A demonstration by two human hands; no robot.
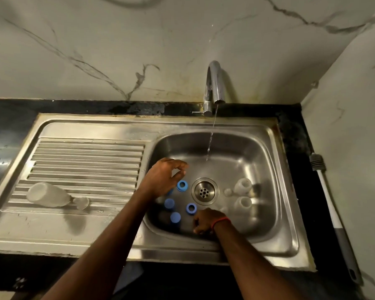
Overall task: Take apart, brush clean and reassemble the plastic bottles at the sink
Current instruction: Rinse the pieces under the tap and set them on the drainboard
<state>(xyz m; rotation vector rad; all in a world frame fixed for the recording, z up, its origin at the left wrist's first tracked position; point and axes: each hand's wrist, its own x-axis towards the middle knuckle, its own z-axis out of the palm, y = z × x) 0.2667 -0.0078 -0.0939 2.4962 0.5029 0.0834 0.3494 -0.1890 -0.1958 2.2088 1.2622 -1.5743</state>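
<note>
Round blue plastic rings (182, 185), steel sink (204, 126)

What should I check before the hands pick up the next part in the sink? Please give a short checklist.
1. Water running: a thin stream falls from the tap into the sink: ok.
2. Parts separated: blue rings and blue caps lie apart from the clear bottles: ok.
3. Drain uncovered: ok.
4. Brush in hand: it lies on the counter, right of the sink: not ok.
5. Left hand free: fingers curled above a ring: cannot tell.
6. Right hand free: curled low in the basin: cannot tell.
</note>
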